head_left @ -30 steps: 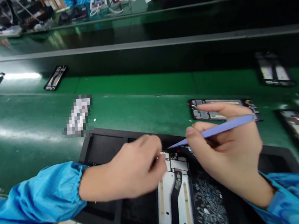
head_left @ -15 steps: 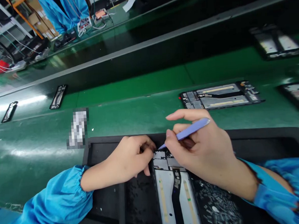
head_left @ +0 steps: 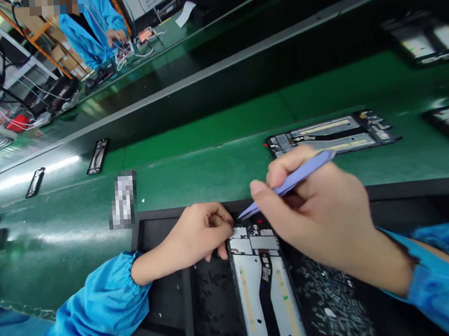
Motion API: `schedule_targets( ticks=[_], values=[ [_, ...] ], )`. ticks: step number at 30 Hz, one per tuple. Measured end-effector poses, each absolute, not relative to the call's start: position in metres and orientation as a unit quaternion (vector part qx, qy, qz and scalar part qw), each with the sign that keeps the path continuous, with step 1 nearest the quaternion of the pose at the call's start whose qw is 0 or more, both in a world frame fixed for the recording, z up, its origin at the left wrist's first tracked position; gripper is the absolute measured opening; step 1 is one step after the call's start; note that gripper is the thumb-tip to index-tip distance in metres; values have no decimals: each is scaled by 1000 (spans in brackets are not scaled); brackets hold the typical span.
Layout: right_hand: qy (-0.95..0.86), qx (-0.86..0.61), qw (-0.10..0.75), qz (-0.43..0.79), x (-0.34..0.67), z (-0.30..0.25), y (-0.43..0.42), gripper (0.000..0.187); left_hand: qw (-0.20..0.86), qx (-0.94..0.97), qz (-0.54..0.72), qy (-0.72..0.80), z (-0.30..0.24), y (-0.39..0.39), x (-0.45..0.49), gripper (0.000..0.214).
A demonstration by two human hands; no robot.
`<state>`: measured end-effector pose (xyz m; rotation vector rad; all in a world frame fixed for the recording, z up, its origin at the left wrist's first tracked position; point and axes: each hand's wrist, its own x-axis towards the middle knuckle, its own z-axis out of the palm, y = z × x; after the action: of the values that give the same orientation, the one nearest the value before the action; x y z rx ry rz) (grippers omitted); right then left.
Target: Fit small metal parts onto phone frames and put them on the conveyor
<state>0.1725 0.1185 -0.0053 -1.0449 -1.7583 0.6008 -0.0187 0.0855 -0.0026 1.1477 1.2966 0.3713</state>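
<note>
On the black foam tray (head_left: 168,313): left hand (head_left: 200,235) curled, fingertips pressed together at the phone frame's top edge, any pinched item hidden | phone frame (head_left: 260,292) lying in a tray recess that seems to keep it steady | right hand (head_left: 319,218) pinching a blue plastic pick (head_left: 299,176), tip aimed at the frame | loose screws (head_left: 331,298) spread just beside, within reach.

I've got a phone frame (head_left: 234,284) lying flat in a black tray (head_left: 161,314), bottom centre of the view, its long side running up the frame. Two silver plates (head_left: 251,303) flank a black ribbon cable (head_left: 268,307), with a small circuit board (head_left: 253,237) at the upper end. My left hand (head_left: 198,233) sits against that end's left corner; my right hand (head_left: 326,217) grips a lilac plastic pick (head_left: 297,176), its tip just above the board.
</note>
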Motion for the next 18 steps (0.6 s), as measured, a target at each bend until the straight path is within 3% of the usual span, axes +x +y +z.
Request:
schedule_targets(
  ticks=[3, 12, 18],
  values=[
    [-647, -466, 515, 313, 175, 0, 132, 22, 643, 490, 159, 567, -5, 87, -19, 10],
    [-582, -515, 469, 420, 173, -1, 152, 20, 615, 508, 148, 585, -9, 84, -18, 9],
    [-562, -510, 458, 463, 172, -8, 161, 18, 483, 576, 149, 643, 9, 80, -28, 19]
  ],
)
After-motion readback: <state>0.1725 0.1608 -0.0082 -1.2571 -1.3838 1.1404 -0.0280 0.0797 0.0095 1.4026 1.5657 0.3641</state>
